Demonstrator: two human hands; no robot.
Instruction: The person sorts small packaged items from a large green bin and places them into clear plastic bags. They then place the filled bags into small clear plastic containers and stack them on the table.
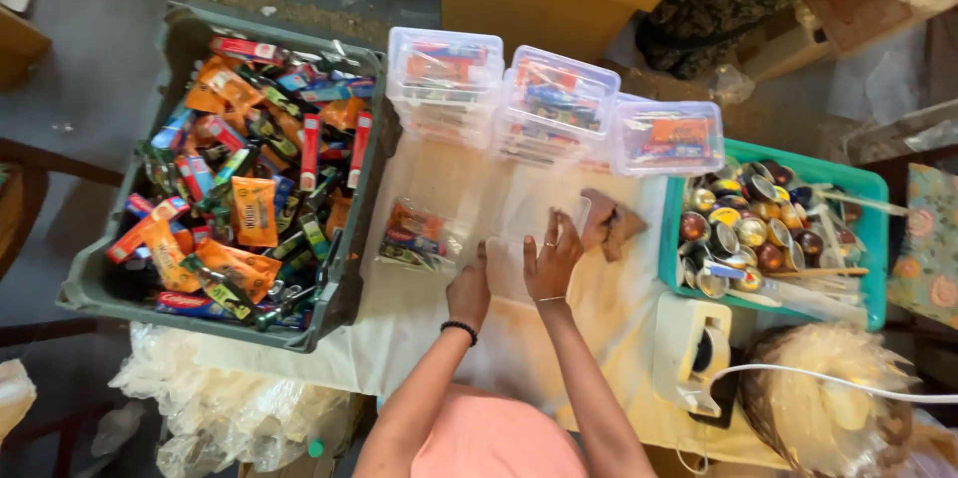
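My left hand (pixel 469 290) and my right hand (pixel 550 254) rest side by side on a clear plastic lid or flat container (pixel 534 224) lying on the white-covered table (pixel 599 313). The fingers of both hands press down on its near edge. My left wrist carries a black band, my right a thin bracelet. Just left of my left hand lies a clear bag of small packed items (pixel 417 236). A brown crumpled piece (pixel 607 222) sits right of my right hand.
A grey crate (pixel 95 283) of colourful sachets and tubes stands at the left. Three filled clear lidded boxes (pixel 555 104) line the back. A teal basket (pixel 870 239) of small round tins is on the right, a white tape dispenser (pixel 694 350) below it. Clear bags (pixel 225 403) hang at the lower left.
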